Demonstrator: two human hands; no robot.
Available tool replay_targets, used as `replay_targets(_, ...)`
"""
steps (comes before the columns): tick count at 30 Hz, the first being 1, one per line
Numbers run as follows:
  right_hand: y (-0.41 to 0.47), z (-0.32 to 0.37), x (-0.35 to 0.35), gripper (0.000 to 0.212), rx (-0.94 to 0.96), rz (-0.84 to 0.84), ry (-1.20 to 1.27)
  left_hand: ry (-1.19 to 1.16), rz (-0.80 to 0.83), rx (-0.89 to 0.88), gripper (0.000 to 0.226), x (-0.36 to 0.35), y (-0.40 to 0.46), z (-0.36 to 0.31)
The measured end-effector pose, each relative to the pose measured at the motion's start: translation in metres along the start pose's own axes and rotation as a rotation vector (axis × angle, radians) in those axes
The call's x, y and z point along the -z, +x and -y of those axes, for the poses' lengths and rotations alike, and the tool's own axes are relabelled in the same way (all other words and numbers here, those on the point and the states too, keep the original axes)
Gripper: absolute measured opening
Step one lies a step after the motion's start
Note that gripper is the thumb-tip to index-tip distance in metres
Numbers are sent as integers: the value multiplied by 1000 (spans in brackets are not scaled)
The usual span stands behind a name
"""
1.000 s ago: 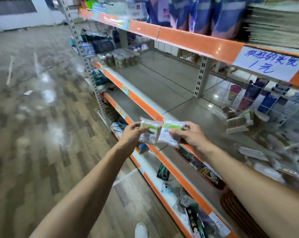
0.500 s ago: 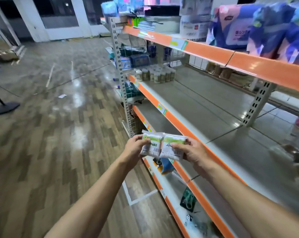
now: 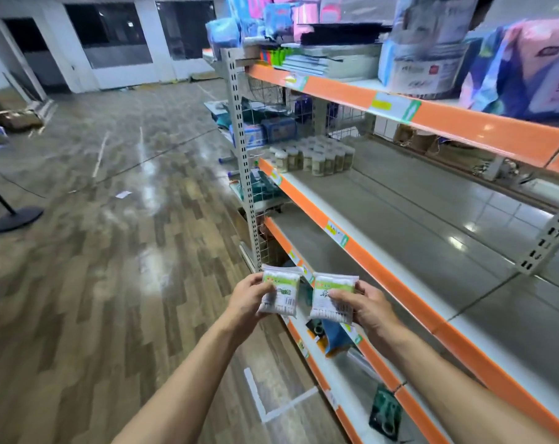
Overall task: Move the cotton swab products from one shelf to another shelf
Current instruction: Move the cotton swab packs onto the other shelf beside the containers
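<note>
Head view: left hand (image 3: pixel 247 301) pinches one cotton swab packet (image 3: pixel 279 294) and right hand (image 3: pixel 366 307) pinches a second packet (image 3: pixel 332 298), both held apart in the aisle just off the shelf edge (image 3: pixel 396 283), with small jars (image 3: pixel 313 157) at twelve o'clock on the same shelf

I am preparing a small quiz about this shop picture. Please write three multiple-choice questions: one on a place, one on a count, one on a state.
1. Where do the small jars stand?
A. floor
B. far end of an orange-edged shelf
C. top shelf

2. How many cotton swab packs are held?
A. one
B. two
C. four

3. The packs are:
A. held in the air
B. lying on a shelf
C. dropped

Answers: 1 B, they sit by the upright post; 2 B, left pack in the left hand, right pack in the right hand; 3 A, fingers grip both.
</note>
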State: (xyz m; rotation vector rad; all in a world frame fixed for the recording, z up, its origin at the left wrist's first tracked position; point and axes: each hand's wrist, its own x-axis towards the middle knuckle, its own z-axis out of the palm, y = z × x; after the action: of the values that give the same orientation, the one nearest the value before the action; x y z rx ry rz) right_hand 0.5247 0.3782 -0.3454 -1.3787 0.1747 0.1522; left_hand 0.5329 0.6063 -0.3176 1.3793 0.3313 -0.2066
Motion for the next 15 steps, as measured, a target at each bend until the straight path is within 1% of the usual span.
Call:
replay_targets(2, 16, 0, -4, 40, -13, -12, -4, -15, 24, 0, 34, 1, 14, -4)
replay_targets(5, 40, 4, -8, 34, -21, -38, 18, -42, 78, -7, 33, -2, 36, -9)
replay_targets(10, 92, 12, -8, 28, 15, -73, -10, -41, 150, -2, 39, -11, 93, -22)
replay_targets(13, 131, 23, -10, 41, 38, -92, -25, -21, 187, -12, 36, -16, 133, -38)
replay_targets(15, 157, 31, -12, 48, 44, -106, -24, -4, 208, -11, 39, -21, 160, -51)
